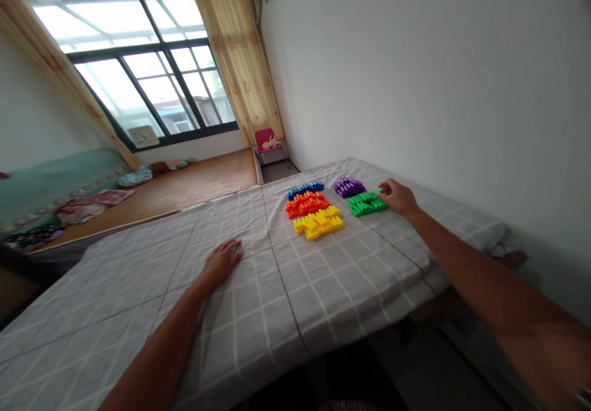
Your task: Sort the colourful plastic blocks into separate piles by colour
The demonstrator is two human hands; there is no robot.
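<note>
My left hand [223, 261] lies flat on the grey checked cloth, palm down, with nothing in it. At the right, my right hand [398, 197] is closed in a pinch on a small green plastic piece [379, 192], at the edge of a pile of green plastic pieces [366, 204]. Just behind that pile sit purple pieces [348, 187]. To their left, blue pieces [305, 189], orange-red pieces [307, 204] and yellow pieces [318, 223] are grouped by colour, one group behind another. Their exact kind is too small to make out.
The checked cloth [240, 312] covers a wide table, with a white wall [415, 79] along its right side. Beyond it is a low brown platform [207, 174] with bedding on its left. A pink chair [265, 136] stands in the far corner near the curtain [226, 42].
</note>
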